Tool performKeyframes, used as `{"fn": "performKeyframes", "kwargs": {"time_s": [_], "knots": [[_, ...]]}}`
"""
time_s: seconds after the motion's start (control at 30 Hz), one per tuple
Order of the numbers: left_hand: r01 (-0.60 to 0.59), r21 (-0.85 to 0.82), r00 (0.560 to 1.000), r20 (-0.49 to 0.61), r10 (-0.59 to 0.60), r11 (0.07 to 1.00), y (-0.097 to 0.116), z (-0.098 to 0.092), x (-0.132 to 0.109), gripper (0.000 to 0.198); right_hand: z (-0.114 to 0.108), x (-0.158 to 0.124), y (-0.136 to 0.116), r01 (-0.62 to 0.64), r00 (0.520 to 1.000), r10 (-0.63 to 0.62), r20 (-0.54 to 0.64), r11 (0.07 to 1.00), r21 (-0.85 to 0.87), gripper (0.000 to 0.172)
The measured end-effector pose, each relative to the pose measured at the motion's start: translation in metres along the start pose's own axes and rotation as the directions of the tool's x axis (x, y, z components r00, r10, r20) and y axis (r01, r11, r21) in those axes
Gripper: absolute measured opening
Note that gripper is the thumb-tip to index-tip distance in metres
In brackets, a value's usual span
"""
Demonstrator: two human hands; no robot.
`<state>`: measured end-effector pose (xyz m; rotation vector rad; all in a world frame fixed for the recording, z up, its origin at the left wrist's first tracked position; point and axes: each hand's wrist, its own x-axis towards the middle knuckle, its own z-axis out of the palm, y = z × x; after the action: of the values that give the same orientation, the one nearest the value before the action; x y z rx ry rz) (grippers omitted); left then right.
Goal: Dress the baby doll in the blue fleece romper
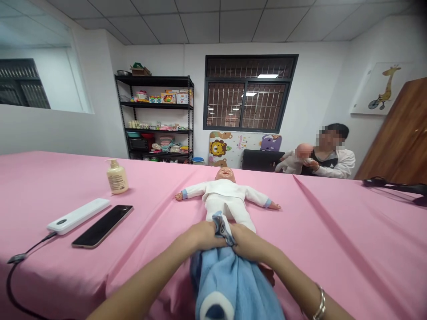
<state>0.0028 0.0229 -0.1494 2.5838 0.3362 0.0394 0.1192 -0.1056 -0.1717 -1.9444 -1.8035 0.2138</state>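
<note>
A baby doll (225,193) in a white outfit with blue cuffs lies on its back on the pink-covered table, arms spread and head away from me. Over its lower legs hangs a light blue garment (230,275) with a white-edged opening near the bottom of the view. My left hand (208,235) and my right hand (247,240) are close together, both closed on the bunched upper edge of the garment, where a patterned lining shows. A bracelet circles my right wrist. Most of the doll's legs are hidden; part of a foot shows beside my right forearm.
On the left of the pink tablecloth (160,186) are a pump bottle (117,178), a white power bank (78,216) with a cable and a black phone (103,226). Black straps (395,184) lie at the right edge. Behind the table, a seated person (340,162) holds another doll (296,158).
</note>
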Motion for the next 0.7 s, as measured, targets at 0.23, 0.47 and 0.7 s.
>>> {"fn": "performKeyframes", "kwargs": {"time_s": [0.23, 0.47, 0.7], "knots": [[-0.066, -0.187, 0.978, 0.181, 0.100, 0.980, -0.030, -0.016, 0.054, 0.062, -0.012, 0.033, 0.038, -0.120, 0.985, 0.083, 0.149, 0.957, 0.262, 0.043], [-0.286, -0.532, 0.955, -0.093, 0.281, 0.797, -0.046, 0.004, 0.053, 0.055, -0.011, 0.027, 0.046, -0.155, 0.984, 0.124, 0.129, 0.951, 0.267, 0.033], [-0.291, -0.768, 0.948, -0.312, 0.063, 0.571, -0.032, 0.004, 0.060, 0.061, -0.026, 0.016, 0.039, -0.150, 0.976, 0.217, -0.004, 0.684, 0.714, 0.058]]}}
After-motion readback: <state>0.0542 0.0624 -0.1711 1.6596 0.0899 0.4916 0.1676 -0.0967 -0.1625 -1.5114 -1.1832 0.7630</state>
